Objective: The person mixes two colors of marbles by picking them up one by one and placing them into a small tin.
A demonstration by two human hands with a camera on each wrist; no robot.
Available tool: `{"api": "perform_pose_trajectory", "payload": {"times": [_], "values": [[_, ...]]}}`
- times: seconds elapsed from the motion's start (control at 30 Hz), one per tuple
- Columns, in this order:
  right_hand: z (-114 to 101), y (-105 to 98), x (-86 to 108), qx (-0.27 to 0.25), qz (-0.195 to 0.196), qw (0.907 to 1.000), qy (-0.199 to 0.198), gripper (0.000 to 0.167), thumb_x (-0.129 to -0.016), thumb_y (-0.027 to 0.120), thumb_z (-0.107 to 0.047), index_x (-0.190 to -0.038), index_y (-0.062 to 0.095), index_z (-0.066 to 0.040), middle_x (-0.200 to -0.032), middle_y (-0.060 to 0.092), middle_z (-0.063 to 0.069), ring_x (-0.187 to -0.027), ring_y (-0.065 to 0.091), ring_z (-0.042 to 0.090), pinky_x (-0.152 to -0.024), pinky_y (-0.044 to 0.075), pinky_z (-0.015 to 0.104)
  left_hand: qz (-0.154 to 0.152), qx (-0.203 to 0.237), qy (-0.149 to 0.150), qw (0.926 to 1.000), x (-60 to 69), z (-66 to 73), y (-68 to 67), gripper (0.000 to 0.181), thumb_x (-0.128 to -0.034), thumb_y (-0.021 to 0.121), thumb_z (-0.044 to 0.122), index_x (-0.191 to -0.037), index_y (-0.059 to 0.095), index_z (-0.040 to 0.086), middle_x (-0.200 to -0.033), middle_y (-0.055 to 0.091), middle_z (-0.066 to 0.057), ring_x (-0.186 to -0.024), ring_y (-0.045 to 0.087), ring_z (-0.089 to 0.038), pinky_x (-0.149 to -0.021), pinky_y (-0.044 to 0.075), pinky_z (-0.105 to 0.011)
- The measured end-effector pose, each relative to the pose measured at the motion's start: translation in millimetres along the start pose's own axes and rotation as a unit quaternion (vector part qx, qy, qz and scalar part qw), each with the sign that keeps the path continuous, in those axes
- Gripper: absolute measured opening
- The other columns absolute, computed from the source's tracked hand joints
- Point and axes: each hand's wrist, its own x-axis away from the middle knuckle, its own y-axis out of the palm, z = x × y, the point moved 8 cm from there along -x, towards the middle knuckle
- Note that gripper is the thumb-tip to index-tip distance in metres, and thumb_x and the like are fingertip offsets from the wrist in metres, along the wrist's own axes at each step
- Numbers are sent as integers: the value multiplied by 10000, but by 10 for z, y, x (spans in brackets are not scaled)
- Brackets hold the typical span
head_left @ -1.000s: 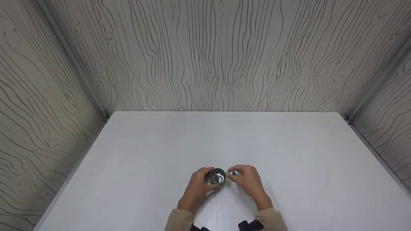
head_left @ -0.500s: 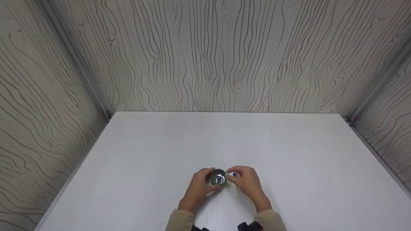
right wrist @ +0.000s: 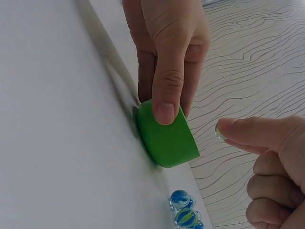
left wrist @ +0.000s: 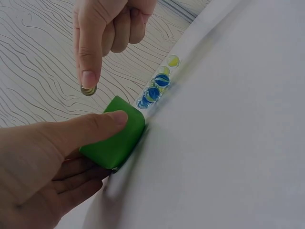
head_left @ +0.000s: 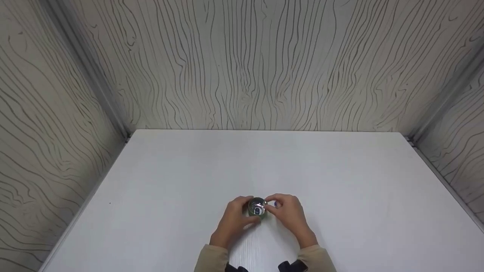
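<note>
A small green cup (left wrist: 119,138) with a shiny silvery inside stands on the white table. My left hand (head_left: 231,219) grips it from the left, thumb on the near side and fingers round the far side. In the head view a dark blue spot shows in the cup; marble or reflection, I cannot tell. Between thumb and forefinger my right hand (right wrist: 281,162) pinches a clear glass marble (left wrist: 88,90), just above the cup's right rim and apart from it. Its other fingers are curled. Several blue and yellow-green marbles (right wrist: 186,217) lie on the table right of the cup.
The white tabletop (head_left: 181,170) stretches out around both hands. Walls with a wood-grain pattern (head_left: 242,68) enclose it at the back and sides. In the head view the right hand hides most of the loose marbles.
My right hand has shifted slightly left, bringing its fingertips to the cup's rim. It now covers more of the loose marbles. My left hand and the cup stay almost still.
</note>
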Motion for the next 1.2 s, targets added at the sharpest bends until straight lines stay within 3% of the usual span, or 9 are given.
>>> {"api": "perform_pose_trajectory", "payload": {"times": [0.37, 0.97, 1.2], "values": [[-34, -11, 15, -63, 50, 9999, -150, 138, -768, 785, -136, -901, 765, -108, -546, 381, -89, -494, 299, -30, -449, 251, 117, -26, 56, 8, 10000, 5, -2, 19, 568, -752, 806, 140, -1255, 589, -10, -1213, 664, -139, -1195, 620, -291, -1063, 500, -392], [-117, 11, -30, -71, -46, 9999, -96, 159, -764, 791, -130, -916, 765, -95, -563, 424, -67, -518, 325, -6, -456, 263, 129, -30, 51, -142, 9999, -43, -1, -31, 559, -766, 801, 154, -1265, 595, 10, -1227, 661, -134, -1211, 609, -282, -1077, 492, -399], [-110, 24, 5, -31, -2, 9998, -190, 164, -751, 799, -125, -908, 765, -93, -554, 420, -61, -519, 304, -9, -459, 245, 123, -106, 83, 10, 9999, -3, 15, -13, 547, -770, 797, 147, -1256, 593, 1, -1219, 658, -144, -1204, 610, -294, -1072, 493, -405]]}}
